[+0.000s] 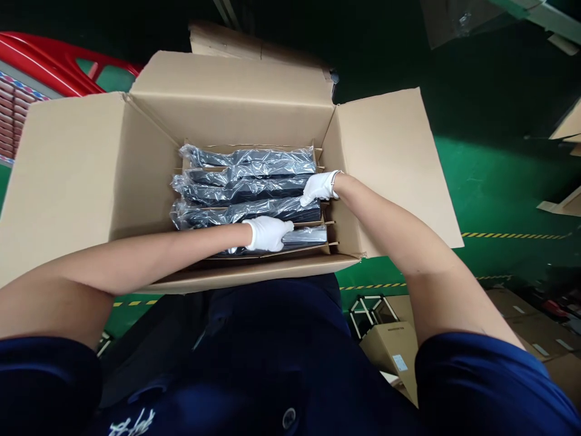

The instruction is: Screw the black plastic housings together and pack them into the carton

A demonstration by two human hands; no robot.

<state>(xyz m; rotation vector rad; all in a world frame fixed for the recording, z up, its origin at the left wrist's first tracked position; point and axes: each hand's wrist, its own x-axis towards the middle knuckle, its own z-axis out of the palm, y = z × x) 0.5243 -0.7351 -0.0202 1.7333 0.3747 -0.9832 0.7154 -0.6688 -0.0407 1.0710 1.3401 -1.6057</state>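
Note:
An open cardboard box stands in front of me with its flaps folded out. Inside lie several long black items in clear plastic bags, set in rows between cardboard dividers. My left hand, in a white glove, rests curled on the nearest bagged item at the front of the box. My right hand, also gloved, presses its fingers on the right end of a bagged item in the middle rows.
A red plastic pallet lies at the far left. The floor is green with a yellow-black striped line. Smaller cardboard boxes stand low at the right, and more cardboard at the right edge.

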